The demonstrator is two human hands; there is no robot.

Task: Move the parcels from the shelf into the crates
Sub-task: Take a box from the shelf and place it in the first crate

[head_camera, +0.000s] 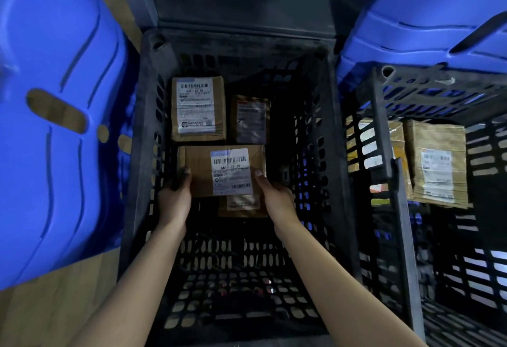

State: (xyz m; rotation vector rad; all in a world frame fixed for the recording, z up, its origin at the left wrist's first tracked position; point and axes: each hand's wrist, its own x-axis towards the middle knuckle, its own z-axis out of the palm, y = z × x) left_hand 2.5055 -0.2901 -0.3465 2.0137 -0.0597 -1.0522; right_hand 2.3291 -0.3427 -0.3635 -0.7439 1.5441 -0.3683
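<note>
I have both hands down inside the middle crate (144, 132), and each one grips an end of the labelled parcel (197, 171). The left hand (175, 194) pinches its left end and the right hand (275, 195) its right end. The thumbs lie on top and the fingers are tucked out of sight beneath. I judge the two-handed hold keeps the box level with the label up, so it can settle flat in a row. I cannot tell whether it rests on the crate floor yet or hangs just above it.

Just beyond my left hand sits a tall parcel (197, 109), label up, and beyond my right hand a darker small parcel (251, 120). Both lie close against the far edge of the box I hold. Between my wrists, a low flat parcel (242, 206) pokes out from under the held box's near edge. I judge that could leave the box sitting tilted.

The crate walls stand close outside both hands, so my fingers have little room to slip out sideways. Well off past my right hand, a second crate (384, 132) holds a wide parcel (439, 162). A blue plastic shell (55, 140) crowds my left side and another blue shell (425, 17) hangs over the second crate.
</note>
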